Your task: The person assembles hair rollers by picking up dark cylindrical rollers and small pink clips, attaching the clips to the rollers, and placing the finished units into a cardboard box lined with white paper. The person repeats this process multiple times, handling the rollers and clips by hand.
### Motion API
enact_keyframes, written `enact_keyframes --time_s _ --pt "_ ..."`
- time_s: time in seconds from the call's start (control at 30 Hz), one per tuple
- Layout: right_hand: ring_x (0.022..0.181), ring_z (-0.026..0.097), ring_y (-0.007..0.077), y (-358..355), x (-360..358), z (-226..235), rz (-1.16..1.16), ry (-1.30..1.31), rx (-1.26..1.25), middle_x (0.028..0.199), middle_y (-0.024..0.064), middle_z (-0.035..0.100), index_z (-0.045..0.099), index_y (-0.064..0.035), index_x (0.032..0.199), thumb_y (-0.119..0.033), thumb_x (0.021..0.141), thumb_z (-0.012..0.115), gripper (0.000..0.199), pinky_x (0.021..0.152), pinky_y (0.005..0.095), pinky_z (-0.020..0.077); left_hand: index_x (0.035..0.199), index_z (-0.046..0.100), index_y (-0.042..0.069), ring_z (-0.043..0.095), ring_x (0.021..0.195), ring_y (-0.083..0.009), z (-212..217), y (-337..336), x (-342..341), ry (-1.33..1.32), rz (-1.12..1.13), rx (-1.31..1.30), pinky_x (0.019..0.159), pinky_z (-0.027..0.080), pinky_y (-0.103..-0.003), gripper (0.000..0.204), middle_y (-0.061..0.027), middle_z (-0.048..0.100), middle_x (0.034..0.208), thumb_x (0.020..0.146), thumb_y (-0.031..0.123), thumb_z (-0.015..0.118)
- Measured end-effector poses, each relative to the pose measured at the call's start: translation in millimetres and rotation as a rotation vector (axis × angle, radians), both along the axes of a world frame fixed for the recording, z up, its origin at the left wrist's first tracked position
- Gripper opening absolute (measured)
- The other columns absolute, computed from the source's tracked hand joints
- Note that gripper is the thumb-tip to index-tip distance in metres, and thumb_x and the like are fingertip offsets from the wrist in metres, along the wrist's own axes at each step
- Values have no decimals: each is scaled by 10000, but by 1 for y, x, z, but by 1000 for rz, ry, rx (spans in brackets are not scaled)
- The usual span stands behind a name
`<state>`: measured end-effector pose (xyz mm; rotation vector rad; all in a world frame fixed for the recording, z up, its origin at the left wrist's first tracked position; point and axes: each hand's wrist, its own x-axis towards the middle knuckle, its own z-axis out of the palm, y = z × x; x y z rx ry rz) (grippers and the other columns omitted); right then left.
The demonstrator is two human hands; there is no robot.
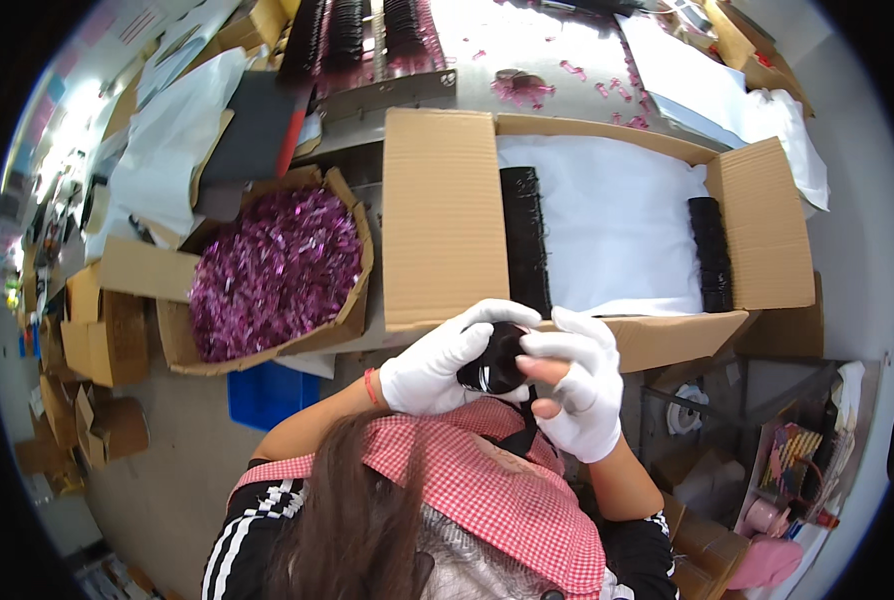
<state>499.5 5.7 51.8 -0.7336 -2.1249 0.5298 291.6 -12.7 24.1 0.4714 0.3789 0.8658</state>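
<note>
In front of my chest I hold a glossy black rounded piece; its exact kind I cannot make out. White-gloved, my left hand wraps around it from the left. My right hand bends its fingers against the right side of the piece. That glove leaves the thumb tip and one fingertip bare. Just beyond both hands is an open cardboard box lined with a white sheet. Inside it, a row of black pieces runs along the left edge, and another black row along the right.
Left of the box stands a carton of shiny purple-pink pieces, with a blue bin below. Beyond, a rack of black parts stands on the metal table, with pink bits scattered there. A shelf is at the right.
</note>
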Motion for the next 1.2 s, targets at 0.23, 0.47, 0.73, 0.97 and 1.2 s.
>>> enact_keyframes --time_s 0.23,0.47,0.73,0.97,1.2 --pt "1002 649 326 34 -22 31 -267 -194 -313 1105 154 637 596 -7 1147 -346 562 917 749 878 376 527 1344 466 68 545 1132 -182 27 56 31 325 325 -114 1026 450 -358 367 -82 549 1258 1027 250 504" --pt "882 674 347 120 35 9 -231 -455 -600 1032 214 654 566 -5 1204 -138 769 725 482 809 397 541 1511 234 52 396 1361 -242 11 96 64 133 175 -118 1154 308 -416 572 -105 400 1459 1047 320 435" --pt "950 650 374 290 191 3 -318 -738 -239 1028 183 671 594 -63 1170 -112 777 709 413 847 409 528 1413 410 13 469 1323 -276 16 125 72 467 -15 35 1125 342 -424 575 -154 491 1402 987 375 546" --pt "1102 619 281 337 216 5 -49 -1439 -130 1013 137 712 707 -72 1047 -199 733 631 347 1144 398 311 1377 443 -3 494 1294 -260 18 132 65 706 57 51 1108 366 -409 517 -157 519 1369 1015 358 514" --pt "840 680 290 363 147 27 5 -1076 93 901 96 709 696 -78 1000 -276 840 637 262 786 406 535 1380 457 -7 515 1271 -246 18 126 60 715 209 -13 1094 385 -382 474 -153 544 1349 1029 309 498"
